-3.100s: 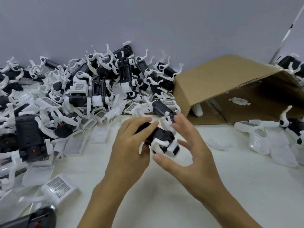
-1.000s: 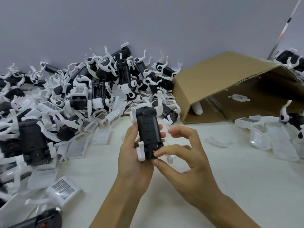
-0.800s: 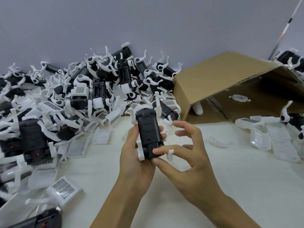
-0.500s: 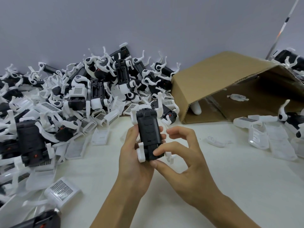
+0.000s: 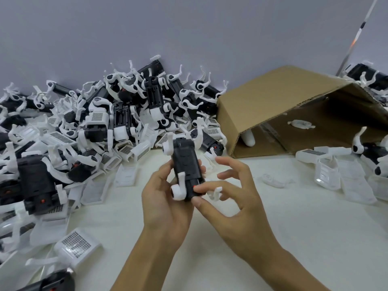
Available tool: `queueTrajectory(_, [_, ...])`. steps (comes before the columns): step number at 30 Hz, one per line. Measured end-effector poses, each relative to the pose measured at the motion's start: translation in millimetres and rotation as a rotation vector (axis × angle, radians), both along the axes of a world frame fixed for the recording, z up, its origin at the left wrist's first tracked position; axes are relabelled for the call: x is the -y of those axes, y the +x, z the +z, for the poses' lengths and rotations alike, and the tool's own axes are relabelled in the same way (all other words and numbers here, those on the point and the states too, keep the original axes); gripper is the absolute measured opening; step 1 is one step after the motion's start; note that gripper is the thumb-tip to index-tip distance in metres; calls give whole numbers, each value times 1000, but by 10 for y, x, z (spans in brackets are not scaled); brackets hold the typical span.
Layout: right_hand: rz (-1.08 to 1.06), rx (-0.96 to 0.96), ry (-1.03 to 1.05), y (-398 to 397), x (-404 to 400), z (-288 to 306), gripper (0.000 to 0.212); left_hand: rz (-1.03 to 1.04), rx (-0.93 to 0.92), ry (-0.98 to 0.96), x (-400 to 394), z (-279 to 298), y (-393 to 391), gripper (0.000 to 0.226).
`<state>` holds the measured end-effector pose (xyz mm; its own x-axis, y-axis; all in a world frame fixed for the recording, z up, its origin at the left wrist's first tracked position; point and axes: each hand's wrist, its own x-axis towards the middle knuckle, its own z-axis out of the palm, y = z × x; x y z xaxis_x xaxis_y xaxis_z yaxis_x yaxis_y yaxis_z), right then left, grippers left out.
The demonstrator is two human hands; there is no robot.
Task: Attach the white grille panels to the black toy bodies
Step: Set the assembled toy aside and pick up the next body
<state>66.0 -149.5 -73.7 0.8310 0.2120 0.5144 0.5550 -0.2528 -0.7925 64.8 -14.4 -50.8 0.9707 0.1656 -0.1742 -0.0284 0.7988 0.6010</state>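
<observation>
Open white tabletop point(image 5: 273, 238) runs from centre to the near & right edges; the left side is crowded by a pile of toy bodies point(image 5: 105, 122) stacked against the grey wall, and a tipped cardboard box point(image 5: 262, 106) blocks the back right, w/ loose white panels point(image 5: 327, 175) beside its mouth.

Black toy body point(image 5: 185, 166) is held upright above the tabletop centre, long flat black face toward camera, white legs sticking out at top and bottom corners, small red dot near its lower end. A white grille panel point(image 5: 76, 246) lies flat on the tabletop near left, apart from the hands.

Left hand point(image 5: 165, 202) wraps the body from behind/left, thumb along its left edge. Right hand point(image 5: 226, 198) pinches the lower end w/ thumb & index; other fingers spread loose.

Vs. 0.5 s ago: the right index has straightened onto the lower end by the red dot, other fingers fanned wider; body in about the same spot.
</observation>
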Motion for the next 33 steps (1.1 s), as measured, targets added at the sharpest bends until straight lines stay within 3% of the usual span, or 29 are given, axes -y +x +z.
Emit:
queueTrajectory(2, [22, -95, 90, 35, 26, 11, 50, 50, 69, 57, -4, 13, 5, 45])
queueTrajectory(4, [81, -291, 269, 78, 61, 54, 57, 123, 105, 252, 4, -7, 22, 42])
queueTrajectory(8, [175, -467, 380, 119, 82, 95, 45, 220, 131, 454, 27, -45, 39, 22])
queueTrajectory(13, [72, -578, 474, 142, 86, 93, 50, 210, 180, 645, 63, -65, 23, 30])
queueTrajectory(16, [-10, -640, 426, 172, 89, 111, 96, 209, 196, 743, 88, -48, -6, 29])
queueTrajectory(17, [10, -661, 415, 164, 80, 126, 99, 194, 211, 788, 101, -39, -24, 27])
queueTrajectory(21, [195, -768, 547, 168, 66, 100, 48, 133, 300, 796, 59, 2, -23, 19])
queueTrajectory(23, [140, -810, 603, 198, 96, 79, 42, 261, 246, 791, -94, -20, 27, 16])
queueTrajectory(26, [138, -841, 697, 244, 129, 85, 36, 546, -12, 1158, -455, -168, 125, 23])
queueTrajectory(29, [170, -865, 768, 252, 146, 85, 27, 461, -332, 1637, -747, -392, 191, 47])
queueTrajectory(31, [194, -873, 813, 261, 152, 68, 31, 386, -426, 1774, -807, -481, 194, 49])
queueTrajectory(33, [197, -881, 863, 277, 163, 61, 35, 460, -380, 1773, -810, -501, 187, 39])
